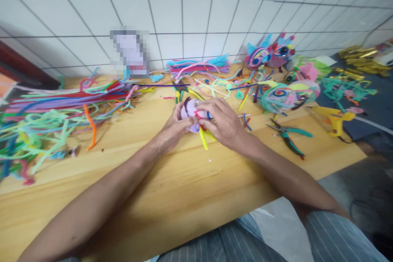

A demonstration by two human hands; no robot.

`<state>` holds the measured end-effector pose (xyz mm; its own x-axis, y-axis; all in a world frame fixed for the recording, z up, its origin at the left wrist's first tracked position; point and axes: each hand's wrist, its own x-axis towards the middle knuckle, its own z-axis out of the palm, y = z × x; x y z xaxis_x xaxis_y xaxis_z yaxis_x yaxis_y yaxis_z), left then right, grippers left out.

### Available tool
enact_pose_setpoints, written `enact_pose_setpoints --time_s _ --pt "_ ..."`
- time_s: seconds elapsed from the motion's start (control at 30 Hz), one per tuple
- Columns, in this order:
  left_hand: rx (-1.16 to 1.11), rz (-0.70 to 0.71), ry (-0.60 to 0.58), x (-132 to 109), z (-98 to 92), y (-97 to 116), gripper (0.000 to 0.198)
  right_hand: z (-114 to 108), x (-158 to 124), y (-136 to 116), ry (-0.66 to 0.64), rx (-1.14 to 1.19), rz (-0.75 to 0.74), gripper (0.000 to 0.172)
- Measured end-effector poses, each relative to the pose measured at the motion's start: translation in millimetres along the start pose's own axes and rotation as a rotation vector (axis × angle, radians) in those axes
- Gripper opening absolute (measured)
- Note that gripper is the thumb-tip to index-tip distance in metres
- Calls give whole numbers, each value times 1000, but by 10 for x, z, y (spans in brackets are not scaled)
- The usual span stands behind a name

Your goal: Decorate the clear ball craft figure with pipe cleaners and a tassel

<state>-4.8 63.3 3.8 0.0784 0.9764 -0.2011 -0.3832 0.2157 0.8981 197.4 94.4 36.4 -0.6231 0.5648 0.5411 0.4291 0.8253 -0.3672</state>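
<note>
Both hands meet over the middle of the table around a small lilac pipe-cleaner figure [188, 109] with a dark stripe and red and yellow parts. My left hand [173, 129] is closed round its left side, thumb pressed on the front. From the right, my right hand [225, 120] pinches at a red piece [201, 116] on the figure. A bright yellow pipe cleaner [203, 138] sticks out below the fingers. Just behind the hands lie pliers with green and yellow handles [178, 93]. The figure's right side is hidden by my fingers.
Bundles of coloured pipe cleaners [70, 98] spread on the left; another bundle [199, 65] lies by the tiled wall. Finished-looking fuzzy figures [258, 57] stand at the back right. Teal-handled pliers [288, 137] and a yellow glue gun [334, 119] lie on the right.
</note>
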Motion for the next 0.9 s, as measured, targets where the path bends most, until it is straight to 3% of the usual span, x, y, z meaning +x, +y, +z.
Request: enact_pose_setpoints --time_s 0.2,0.47,0.67,0.9 --pt "163 76 93 67 -110 26 86 117 37 -18 1 -10 9 27" --pt "472 70 72 -31 -209 412 90 89 -12 -11 37 144 1 36" --pt "446 14 -22 -50 -234 481 79 151 -53 -14 50 168 -32 49" --pt "470 -15 -41 -77 -286 442 75 265 -44 -75 71 166 -15 45"
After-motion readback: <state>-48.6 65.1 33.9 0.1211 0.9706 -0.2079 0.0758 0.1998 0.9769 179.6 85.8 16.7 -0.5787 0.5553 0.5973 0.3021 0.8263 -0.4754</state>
